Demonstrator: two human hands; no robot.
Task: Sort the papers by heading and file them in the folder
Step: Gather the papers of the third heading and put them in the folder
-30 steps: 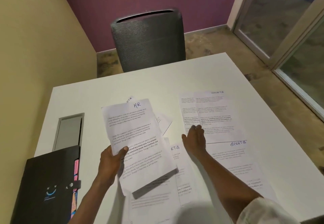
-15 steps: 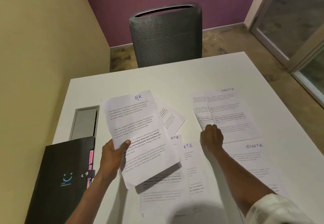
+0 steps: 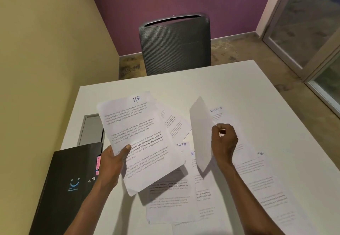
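Note:
My left hand (image 3: pixel 114 163) grips a small stack of printed sheets headed "HR" (image 3: pixel 139 135) above the white table (image 3: pixel 230 85), thumb on top. My right hand (image 3: pixel 223 140) pinches one sheet (image 3: pixel 201 133) by its edge and holds it lifted and tilted, its blank back toward me. Several sheets headed "SPORTS" (image 3: pixel 257 177) lie spread on the table under and around both hands. Another partly covered sheet (image 3: pixel 173 122) pokes out behind the HR stack. The black folder (image 3: pixel 70 183) with pink tabs lies at the table's left front.
A grey cable hatch (image 3: pixel 90 129) is set in the table beyond the folder. A dark mesh chair (image 3: pixel 174 43) stands at the far edge. A yellow wall runs close along the left; glass doors are at the right.
My right hand, which lay flat on the far SPORTS sheets, now pinches one sheet and has lifted it off the table. The HR stack stays in my left hand.

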